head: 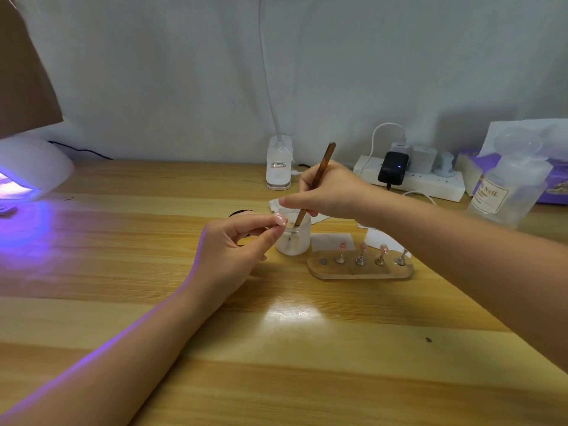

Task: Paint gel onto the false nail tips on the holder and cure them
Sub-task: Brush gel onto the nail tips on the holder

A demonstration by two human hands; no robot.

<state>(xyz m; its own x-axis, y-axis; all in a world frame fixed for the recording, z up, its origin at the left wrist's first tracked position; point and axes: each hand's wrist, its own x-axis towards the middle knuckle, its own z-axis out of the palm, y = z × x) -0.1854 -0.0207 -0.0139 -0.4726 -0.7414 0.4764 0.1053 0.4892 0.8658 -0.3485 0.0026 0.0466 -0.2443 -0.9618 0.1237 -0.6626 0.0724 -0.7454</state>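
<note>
My left hand (236,244) pinches a pale pink false nail tip (279,218) between thumb and forefinger, just left of a small frosted jar (292,241). My right hand (332,192) grips a brown-handled brush (319,173), whose lower end dips into the jar. To the right lies the wooden holder (359,270) with several metal stands; three of them carry pink nail tips (362,245). The white curing lamp (33,170) glows purple at the far left.
A clip lamp base (279,167) stands behind the jar. A power strip (412,179) with chargers, a clear pump bottle (510,192) and a purple tissue pack (553,179) line the back right. White paper pieces (332,239) lie behind the holder. A dark round object (241,213) shows behind my left hand.
</note>
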